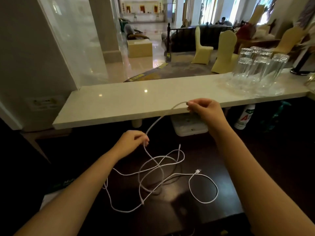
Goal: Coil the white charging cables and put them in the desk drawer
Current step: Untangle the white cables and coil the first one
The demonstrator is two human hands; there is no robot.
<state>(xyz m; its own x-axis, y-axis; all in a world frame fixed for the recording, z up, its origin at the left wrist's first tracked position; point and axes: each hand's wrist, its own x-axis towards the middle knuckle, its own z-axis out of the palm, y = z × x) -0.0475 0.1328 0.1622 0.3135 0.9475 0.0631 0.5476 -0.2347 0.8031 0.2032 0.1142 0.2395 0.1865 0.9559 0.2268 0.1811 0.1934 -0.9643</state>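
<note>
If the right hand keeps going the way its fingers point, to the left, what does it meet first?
Probably nothing: the right hand, pinching the white cable, has free air leftward above the white counter, though depth is unclear.

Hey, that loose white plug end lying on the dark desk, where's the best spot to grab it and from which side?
Probably pinch the white plug from above across its short body, or just behind it where the cable leaves it. It lies flat on the dark desk, apart from the tangle, with open space around it. The right hand is nearer, but like the left hand it is pinching the cable.
</note>
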